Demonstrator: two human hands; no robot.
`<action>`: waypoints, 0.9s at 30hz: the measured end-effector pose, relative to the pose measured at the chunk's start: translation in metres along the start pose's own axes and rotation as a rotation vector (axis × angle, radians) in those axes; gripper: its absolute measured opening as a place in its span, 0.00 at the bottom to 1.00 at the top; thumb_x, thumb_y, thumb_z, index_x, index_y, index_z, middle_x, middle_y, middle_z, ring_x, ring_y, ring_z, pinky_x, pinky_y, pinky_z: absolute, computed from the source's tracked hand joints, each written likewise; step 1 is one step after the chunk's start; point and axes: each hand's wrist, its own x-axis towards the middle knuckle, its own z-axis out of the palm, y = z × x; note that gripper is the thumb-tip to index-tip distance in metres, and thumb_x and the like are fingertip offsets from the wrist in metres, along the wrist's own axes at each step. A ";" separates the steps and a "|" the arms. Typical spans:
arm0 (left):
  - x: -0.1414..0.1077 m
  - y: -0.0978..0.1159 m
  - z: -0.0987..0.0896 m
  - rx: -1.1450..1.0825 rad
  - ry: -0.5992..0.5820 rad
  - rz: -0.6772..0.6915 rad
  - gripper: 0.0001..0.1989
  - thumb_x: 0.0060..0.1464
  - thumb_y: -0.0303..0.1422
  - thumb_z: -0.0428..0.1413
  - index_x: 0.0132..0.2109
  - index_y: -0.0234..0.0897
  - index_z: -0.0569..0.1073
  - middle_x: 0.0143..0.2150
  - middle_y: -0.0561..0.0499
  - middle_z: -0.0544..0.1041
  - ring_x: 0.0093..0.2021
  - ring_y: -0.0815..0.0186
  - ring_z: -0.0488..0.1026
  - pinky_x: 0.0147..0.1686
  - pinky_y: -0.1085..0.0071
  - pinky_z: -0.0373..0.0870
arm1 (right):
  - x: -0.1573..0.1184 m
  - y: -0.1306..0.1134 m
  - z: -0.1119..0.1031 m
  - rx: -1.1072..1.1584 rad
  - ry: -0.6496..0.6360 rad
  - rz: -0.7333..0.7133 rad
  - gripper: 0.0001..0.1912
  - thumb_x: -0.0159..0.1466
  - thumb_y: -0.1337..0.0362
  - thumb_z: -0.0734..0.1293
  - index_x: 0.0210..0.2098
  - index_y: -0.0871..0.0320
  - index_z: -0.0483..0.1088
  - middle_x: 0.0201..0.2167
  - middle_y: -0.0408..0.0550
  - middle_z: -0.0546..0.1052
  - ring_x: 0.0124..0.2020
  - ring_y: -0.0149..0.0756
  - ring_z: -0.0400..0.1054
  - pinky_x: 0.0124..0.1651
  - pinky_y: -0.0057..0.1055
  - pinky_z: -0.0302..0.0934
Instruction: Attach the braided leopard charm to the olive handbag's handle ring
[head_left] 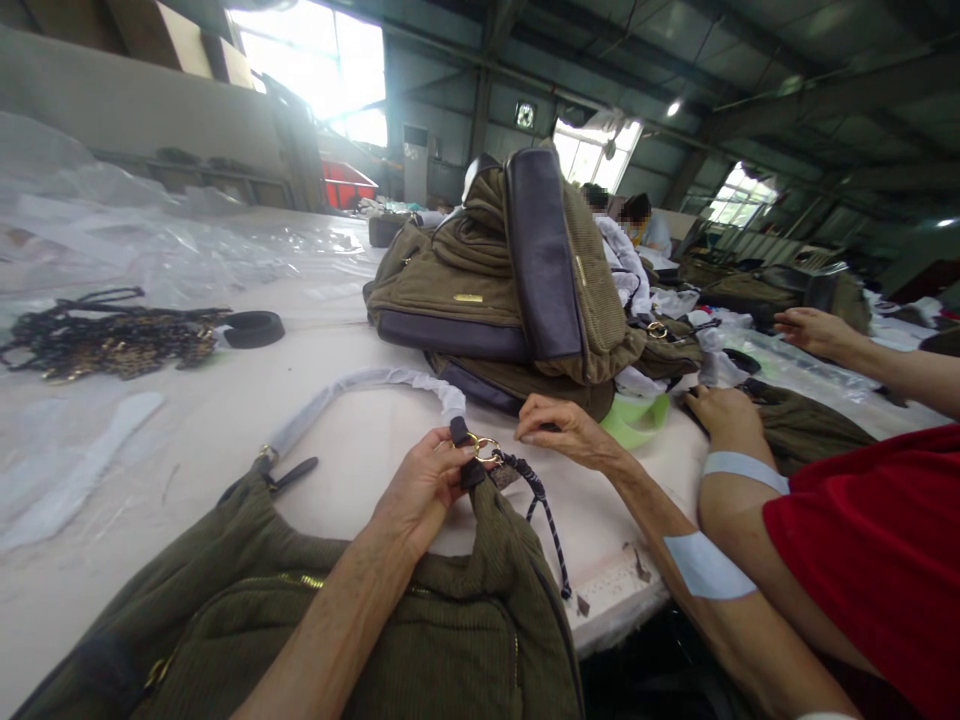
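So, left hand [424,490]: closed, pinching a dark leather strap tab [463,452] together with a gold ring [486,449].
Right hand [564,430]: open, fingers extended, just beside the ring; the nearer hand to the cord.
Braided cord [541,505]: black and white, hanging from the ring, long axis running down and rightward, away from the left hand.
Olive corduroy bag [375,640]: lying on the white surface [352,480], under the left forearm.
Nearby: a co-worker's red sleeve [862,560], at right.
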 end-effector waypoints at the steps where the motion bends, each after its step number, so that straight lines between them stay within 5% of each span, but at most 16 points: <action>1: 0.000 0.000 0.000 0.000 0.001 0.000 0.10 0.47 0.22 0.57 0.38 0.34 0.67 0.36 0.49 0.77 0.31 0.67 0.76 0.32 0.73 0.72 | 0.001 -0.001 0.000 0.002 0.006 -0.004 0.08 0.62 0.62 0.67 0.35 0.60 0.76 0.33 0.48 0.70 0.36 0.32 0.65 0.41 0.29 0.58; 11: -0.001 0.000 0.002 0.048 0.002 0.012 0.12 0.45 0.24 0.59 0.38 0.33 0.67 0.35 0.49 0.76 0.29 0.71 0.74 0.30 0.76 0.69 | 0.002 -0.009 0.008 0.109 -0.016 0.112 0.10 0.60 0.61 0.67 0.33 0.62 0.76 0.28 0.47 0.73 0.30 0.31 0.65 0.33 0.27 0.57; 19: -0.001 -0.002 0.005 0.053 -0.030 0.059 0.23 0.35 0.23 0.64 0.41 0.34 0.65 0.35 0.51 0.75 0.34 0.69 0.73 0.35 0.75 0.69 | 0.005 -0.009 0.015 0.131 -0.035 0.089 0.11 0.60 0.60 0.67 0.32 0.62 0.76 0.26 0.47 0.71 0.29 0.30 0.63 0.32 0.27 0.54; 27: 0.000 -0.005 0.005 0.091 -0.025 0.088 0.23 0.34 0.22 0.62 0.40 0.34 0.64 0.36 0.51 0.74 0.36 0.69 0.72 0.37 0.74 0.68 | 0.004 -0.018 0.019 0.093 -0.004 0.074 0.10 0.59 0.60 0.68 0.29 0.62 0.75 0.22 0.43 0.66 0.25 0.27 0.56 0.27 0.27 0.47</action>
